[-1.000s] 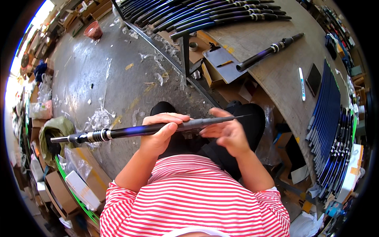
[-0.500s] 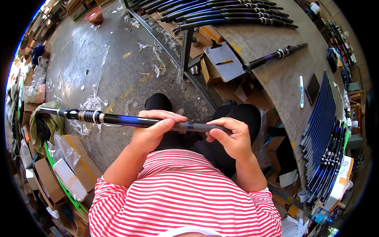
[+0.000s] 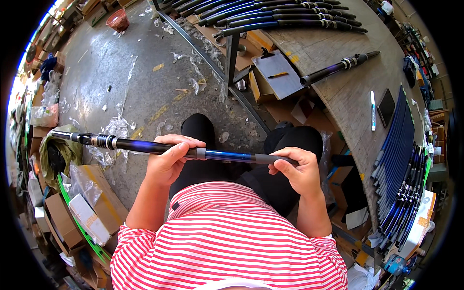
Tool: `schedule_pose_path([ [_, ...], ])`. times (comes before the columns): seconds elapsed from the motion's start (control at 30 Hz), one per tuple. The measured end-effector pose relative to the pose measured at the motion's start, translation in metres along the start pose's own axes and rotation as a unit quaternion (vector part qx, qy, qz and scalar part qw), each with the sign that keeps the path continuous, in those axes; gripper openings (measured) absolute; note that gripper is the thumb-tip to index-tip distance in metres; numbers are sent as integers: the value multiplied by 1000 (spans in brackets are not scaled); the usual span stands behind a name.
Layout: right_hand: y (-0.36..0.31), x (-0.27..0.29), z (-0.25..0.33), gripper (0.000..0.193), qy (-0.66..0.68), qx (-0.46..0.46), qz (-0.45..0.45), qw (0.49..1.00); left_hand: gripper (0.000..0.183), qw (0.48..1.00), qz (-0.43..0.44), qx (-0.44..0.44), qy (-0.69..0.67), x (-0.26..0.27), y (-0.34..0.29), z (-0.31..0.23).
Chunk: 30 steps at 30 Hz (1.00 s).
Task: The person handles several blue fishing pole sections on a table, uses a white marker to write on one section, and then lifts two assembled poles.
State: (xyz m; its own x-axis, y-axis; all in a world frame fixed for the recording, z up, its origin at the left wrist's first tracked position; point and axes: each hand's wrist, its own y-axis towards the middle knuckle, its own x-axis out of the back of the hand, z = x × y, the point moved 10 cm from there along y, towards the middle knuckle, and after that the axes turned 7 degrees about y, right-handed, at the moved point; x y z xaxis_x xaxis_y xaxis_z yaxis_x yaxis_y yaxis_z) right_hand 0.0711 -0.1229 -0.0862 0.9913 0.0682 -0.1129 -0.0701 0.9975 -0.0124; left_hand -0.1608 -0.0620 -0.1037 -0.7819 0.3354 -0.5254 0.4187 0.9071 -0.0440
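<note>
Across my lap lies a black telescopic fishing rod [image 3: 130, 145], its silver-ringed reel seat out to the left. My left hand [image 3: 170, 155] is wrapped round the thick black section, near its collar. Right of that collar shows a slimmer glossy blue section [image 3: 229, 155]. My right hand [image 3: 296, 166] pinches the dark grey end of the rod [image 3: 268, 159] between thumb and fingers. Both hands are closed on the same rod, a forearm's width apart. What lies inside each palm is hidden.
On the table [image 3: 333, 104] to my right rest another rod [image 3: 338, 67], a white marker [image 3: 372, 111], a dark phone [image 3: 385, 107] and rows of blue rod sections [image 3: 394, 140]. A clipboard [image 3: 278, 75] with a pen sits below the table edge. Cardboard boxes [image 3: 63, 222] stand at left.
My hands have moved apart, the right one further right and the left one leftward. A length of glossy blue section now shows between the collar and the grey end.
</note>
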Motion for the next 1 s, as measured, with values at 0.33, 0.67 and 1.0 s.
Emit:
schedule_pose_path([
  [0.33, -2, 3, 21, 26, -49, 129, -18, 990, 15, 999, 12, -13, -30, -5, 0, 0],
  [0.67, -5, 4, 18, 28, -27, 124, -19, 992, 14, 999, 23, -13, -20, -8, -1, 2],
  [1.0, -5, 3, 21, 31, -19, 117, -31, 992, 12, 999, 33, -30, -2, -7, -1, 3],
])
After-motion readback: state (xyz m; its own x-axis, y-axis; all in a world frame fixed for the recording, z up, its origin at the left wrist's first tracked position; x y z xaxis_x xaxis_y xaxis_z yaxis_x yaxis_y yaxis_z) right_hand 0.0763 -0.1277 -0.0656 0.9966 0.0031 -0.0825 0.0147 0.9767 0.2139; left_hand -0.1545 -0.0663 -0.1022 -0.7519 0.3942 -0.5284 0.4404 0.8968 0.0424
